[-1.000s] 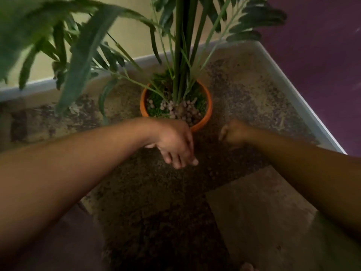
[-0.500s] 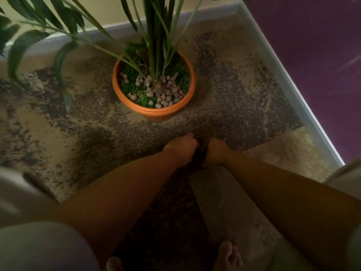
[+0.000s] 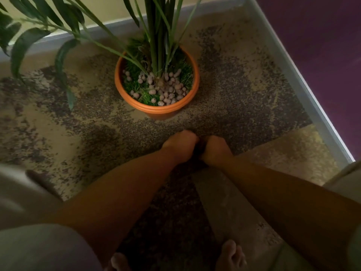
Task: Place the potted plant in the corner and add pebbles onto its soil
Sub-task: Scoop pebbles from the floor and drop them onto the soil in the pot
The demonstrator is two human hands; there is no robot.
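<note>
The orange pot [image 3: 156, 110] stands on the floor in the corner where two walls meet. Its tall green plant [image 3: 158, 36] rises out of the top of the view. Several pale round pebbles [image 3: 168, 90] lie on the grass-like green surface, mostly at the near side around the stems. My left hand [image 3: 180, 142] and my right hand [image 3: 214, 148] hang close together just in front of the pot, lower than its rim and apart from it. Both are curled into fists seen from the back; what lies inside them is hidden.
A yellow wall [image 3: 109, 8] runs behind the pot and a purple wall [image 3: 322, 45] to the right, each with a grey skirting board [image 3: 293, 75]. The floor [image 3: 58, 124] is mottled brown. Long fronds [image 3: 29, 42] spread left. My bare feet [image 3: 232, 255] stand below.
Both hands drew back from beside the pot and came together in front of it. The view rose and pulled away, so the pot now sits farther off.
</note>
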